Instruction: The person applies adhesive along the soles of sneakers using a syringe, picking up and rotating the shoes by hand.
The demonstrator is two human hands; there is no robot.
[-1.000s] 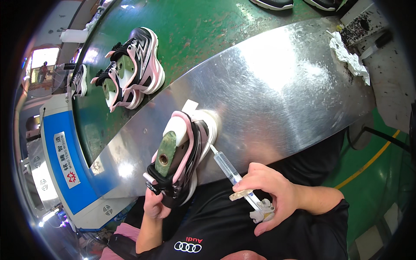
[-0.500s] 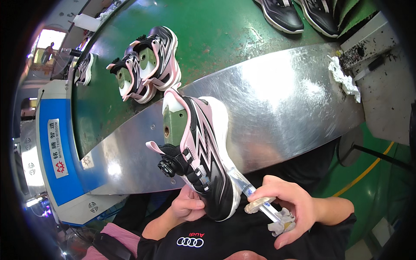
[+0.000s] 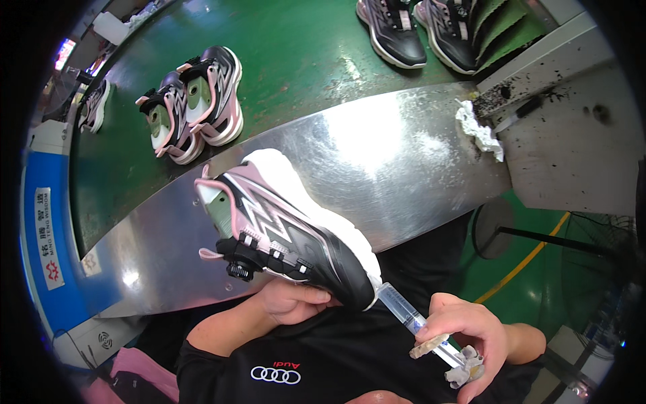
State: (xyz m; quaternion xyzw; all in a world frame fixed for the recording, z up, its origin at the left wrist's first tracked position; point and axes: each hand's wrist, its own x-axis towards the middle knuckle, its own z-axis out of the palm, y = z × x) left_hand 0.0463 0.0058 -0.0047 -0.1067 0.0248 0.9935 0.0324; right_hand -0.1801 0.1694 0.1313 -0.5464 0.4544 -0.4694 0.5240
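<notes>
A black, pink and white sneaker with a dial closure is held tilted above the metal ledge, its heel pointing up and to the left. A green last fills its opening. My left hand grips it from below near the toe, its fingers partly hidden behind the shoe. In my right hand is a clear plastic syringe, with crumpled whitish material around its flange and plunger end. The syringe tip meets or nearly touches the white sole's edge at the toe; exact contact is hard to tell.
A shiny metal ledge borders the green conveyor belt. Two similar sneakers stand at the far left, and black shoes at the far right. White crumpled tissue lies by a grey metal housing.
The sneaker has tipped over so more of its white sole edge shows. The syringe tip has moved from the sole's side to the toe. The whole view has shifted.
</notes>
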